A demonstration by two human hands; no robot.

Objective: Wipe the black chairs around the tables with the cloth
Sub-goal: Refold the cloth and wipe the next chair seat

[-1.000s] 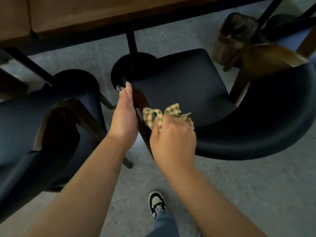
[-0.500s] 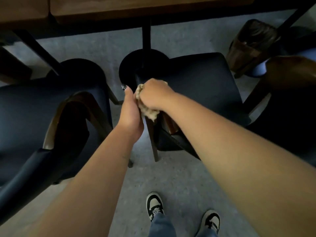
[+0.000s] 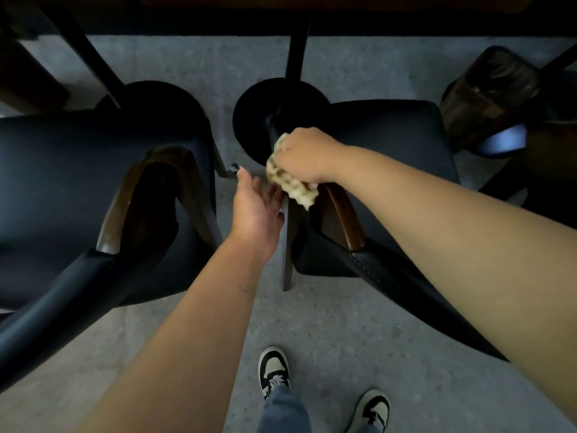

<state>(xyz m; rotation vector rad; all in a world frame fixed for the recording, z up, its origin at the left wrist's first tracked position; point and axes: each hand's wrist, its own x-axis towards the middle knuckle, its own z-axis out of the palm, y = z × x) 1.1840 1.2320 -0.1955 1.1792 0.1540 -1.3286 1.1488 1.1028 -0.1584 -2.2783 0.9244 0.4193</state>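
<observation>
Now we've got the right hand (image 3: 304, 157) bunched tight around the checked cloth (image 3: 292, 185), pressing it onto the front left corner of the right-hand black chair (image 3: 390, 145), just where the wooden armrest (image 3: 343, 214) meets the seat edge; a tail of cloth hangs loose below the knuckles; the left hand (image 3: 254, 207) sits just beside it, fingers fairly straight and relaxed, gripping nothing that we can see, though whether its fingertips touch the chair frame we cannot tell; the second black chair (image 3: 78, 170) waits to the left, near the gap between the two; both are tucked toward the table (image 3: 312, 7) along the top edge, its round base (image 3: 259, 120) right behind the cloth; the risk, we'd say, is that dangling tail; it could snag on the armrest's end or the chair leg (image 3: 287, 251) and drag the cloth out of the grip; a hard push on this corner might also skid the chair across the floor (image 3: 343, 323) into the bin (image 3: 487, 92) at the far right; and in this dim light, a missed patch on black upholstery is easy.
</observation>
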